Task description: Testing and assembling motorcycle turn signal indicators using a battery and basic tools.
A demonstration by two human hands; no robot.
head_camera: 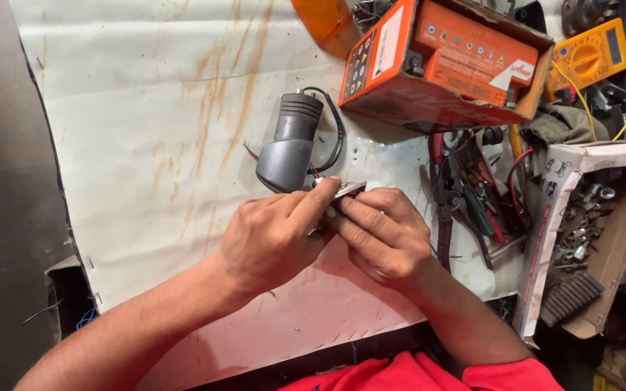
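Observation:
My left hand and my right hand meet over the white bench sheet, both pinching a small flat metal part between thumbs and fingertips. Most of that part is hidden by my fingers. Just beyond my hands lies a grey rubber-booted connector piece with a black cable looping off its top and thin red wires at its base.
An orange battery in an open orange carton sits at the back. A yellow multimeter is at the far right. Pliers and hand tools lie right of my hands. A cardboard box of bolts and small parts stands at the right edge.

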